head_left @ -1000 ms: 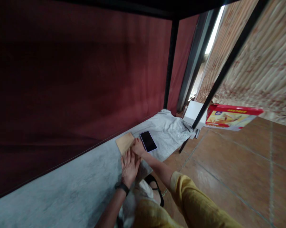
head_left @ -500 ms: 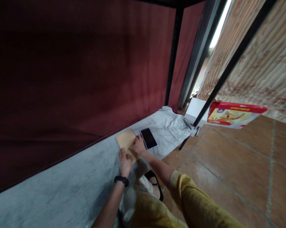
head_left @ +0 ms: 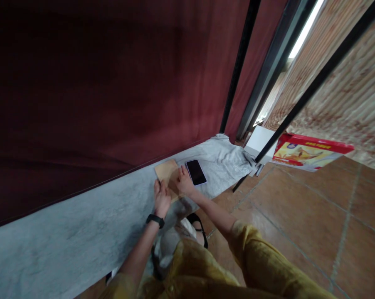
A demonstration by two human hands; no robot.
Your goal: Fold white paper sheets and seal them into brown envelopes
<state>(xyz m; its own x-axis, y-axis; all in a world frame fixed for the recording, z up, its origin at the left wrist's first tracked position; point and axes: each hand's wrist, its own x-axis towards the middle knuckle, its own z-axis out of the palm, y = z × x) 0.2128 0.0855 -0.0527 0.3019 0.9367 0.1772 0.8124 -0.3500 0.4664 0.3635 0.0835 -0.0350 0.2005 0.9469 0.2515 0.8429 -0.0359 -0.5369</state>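
A flat tan rectangle (head_left: 166, 169), like a paper envelope or a thin notebook, lies on the grey cloth-covered bench. My left hand (head_left: 161, 200), with a black band on the wrist, rests at its left edge, fingers stretched out and apart. Over its right side lies my right hand (head_left: 185, 182), fingers extended and pointing away from me. Both hands touch the tan piece and cover part of it. Just right of my right hand is a dark-screened phone (head_left: 196, 172) in a pale case, lying flat.
The grey cloth (head_left: 90, 220) is bunched at the bench's far right end. A dark red curtain (head_left: 128, 104) hangs behind. Black metal posts (head_left: 240, 62) rise at the end. Beyond stand a white box (head_left: 260, 140) and a red-and-yellow carton (head_left: 309, 152) above brown floor tiles (head_left: 287, 220).
The view has shifted slightly. My right hand's curled fingers have straightened near the tan piece's right edge. My left hand's fingers have spread and sit nearer its left edge.
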